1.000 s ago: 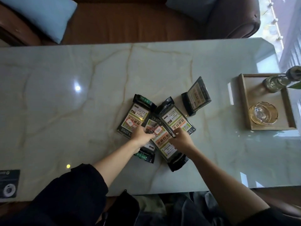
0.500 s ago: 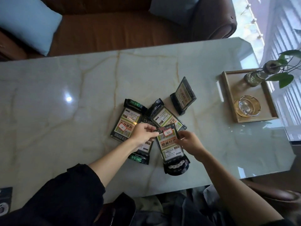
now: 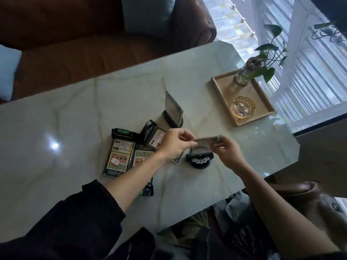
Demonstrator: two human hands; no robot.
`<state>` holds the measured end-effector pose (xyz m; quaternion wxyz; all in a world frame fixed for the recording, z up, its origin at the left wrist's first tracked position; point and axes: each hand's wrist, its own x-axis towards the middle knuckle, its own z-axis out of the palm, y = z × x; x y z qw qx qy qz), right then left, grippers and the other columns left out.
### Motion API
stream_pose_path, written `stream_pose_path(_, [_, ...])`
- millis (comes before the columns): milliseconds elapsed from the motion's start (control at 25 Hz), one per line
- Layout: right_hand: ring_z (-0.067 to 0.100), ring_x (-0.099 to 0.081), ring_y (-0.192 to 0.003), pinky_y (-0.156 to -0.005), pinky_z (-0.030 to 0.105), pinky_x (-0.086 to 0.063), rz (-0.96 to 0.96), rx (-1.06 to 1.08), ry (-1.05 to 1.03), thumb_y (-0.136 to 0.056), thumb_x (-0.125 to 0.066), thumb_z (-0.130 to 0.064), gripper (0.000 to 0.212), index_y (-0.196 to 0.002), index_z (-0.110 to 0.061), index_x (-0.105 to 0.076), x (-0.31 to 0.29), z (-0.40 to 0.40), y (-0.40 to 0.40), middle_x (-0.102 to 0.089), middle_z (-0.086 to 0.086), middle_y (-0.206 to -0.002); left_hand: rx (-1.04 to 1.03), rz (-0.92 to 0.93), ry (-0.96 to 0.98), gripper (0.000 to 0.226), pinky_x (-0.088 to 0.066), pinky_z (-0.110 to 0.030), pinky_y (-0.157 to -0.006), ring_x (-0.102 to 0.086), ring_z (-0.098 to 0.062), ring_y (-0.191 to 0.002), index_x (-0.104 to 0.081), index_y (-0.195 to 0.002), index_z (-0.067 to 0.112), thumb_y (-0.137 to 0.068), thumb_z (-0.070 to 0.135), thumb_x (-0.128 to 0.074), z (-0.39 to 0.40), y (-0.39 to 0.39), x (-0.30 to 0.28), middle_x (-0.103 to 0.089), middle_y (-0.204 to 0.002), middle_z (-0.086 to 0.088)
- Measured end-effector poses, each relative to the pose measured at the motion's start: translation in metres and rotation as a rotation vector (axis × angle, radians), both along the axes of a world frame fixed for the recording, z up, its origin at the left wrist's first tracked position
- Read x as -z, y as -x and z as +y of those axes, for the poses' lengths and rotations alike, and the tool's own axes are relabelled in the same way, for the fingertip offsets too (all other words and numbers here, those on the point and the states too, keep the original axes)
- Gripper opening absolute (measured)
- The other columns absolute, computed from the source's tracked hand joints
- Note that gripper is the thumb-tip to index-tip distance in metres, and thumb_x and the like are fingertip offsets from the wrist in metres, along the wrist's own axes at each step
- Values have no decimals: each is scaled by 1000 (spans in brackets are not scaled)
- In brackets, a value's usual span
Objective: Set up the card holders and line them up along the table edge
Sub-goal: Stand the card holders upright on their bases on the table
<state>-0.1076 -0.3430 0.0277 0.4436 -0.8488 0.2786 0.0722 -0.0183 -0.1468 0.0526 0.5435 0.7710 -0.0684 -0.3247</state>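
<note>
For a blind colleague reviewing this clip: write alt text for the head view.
Both hands, left hand and right hand, pinch the top edge of a card holder standing on its round black base on a marble table. Three holders lie flat to its left, one upright holder stands behind, and a wooden tray sits to the right.

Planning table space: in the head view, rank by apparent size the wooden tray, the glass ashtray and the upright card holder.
1. wooden tray
2. upright card holder
3. glass ashtray
The last two look close, so their order is unsure.
</note>
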Motion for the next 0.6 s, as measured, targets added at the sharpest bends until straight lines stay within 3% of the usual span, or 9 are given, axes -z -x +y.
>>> stream_pose_path(80, [20, -67, -74, -65, 30, -52, -16, 33, 0, -81, -74, -2, 12, -91, -7, -69, 5, -3, 11, -72, 10, -83, 39, 5, 4, 17, -47, -13, -53, -60, 4, -55, -75, -83, 11, -71, 10, -87, -9, 8, -4, -71, -71, 3])
stream_pose_path(160, [19, -66, -72, -61, 20, -50, -25, 48, -19, -83, -73, -1, 11, -91, -6, -69, 8, -5, 17, -72, 11, -83, 50, 34, 16, 19, -40, -8, -43, -55, 7, -47, -75, -88, 3, -72, 8, -86, -15, 10, -4, -69, -71, 1])
stream_pose_path(240, [13, -65, -70, -56, 9, -46, -29, 60, -25, -84, -72, 1, 11, -93, -3, -69, 9, -5, 20, -72, 11, -84, 46, 47, 32, 22, -40, -8, -42, -57, 5, -49, -75, -90, 1, -72, 6, -86, -17, 10, -2, -70, -74, -3])
stream_pose_path(320, [10, -65, -71, -56, 7, -45, -37, 69, -18, -84, -71, 2, 12, -95, -3, -69, 9, -5, 20, -72, 11, -86, 66, 30, 22, 23, -46, -11, -48, -62, -2, -59, -75, -90, 2, -72, 10, -87, -16, 6, 1, -72, -78, -6])
stream_pose_path(480, [20, -68, -86, -69, 27, -53, -45, 134, -68, -85, -71, -5, 21, -104, -10, -65, 21, -3, 25, -71, 7, -96, 124, -70, -118, 20, -56, -29, -72, -68, -12, -77, -75, -90, 14, -73, 16, -85, 2, -6, 26, -74, -83, -2])
stream_pose_path(600, [21, -64, -85, -73, 41, -55, 97, 361, -183, -84, -73, -16, 28, -109, -9, -60, 37, 12, 34, -67, 9, -99, 177, -124, -277, 35, -57, -33, -85, -68, -14, -94, -72, -107, 21, -74, 18, -83, 23, -21, 42, -73, -100, 1])
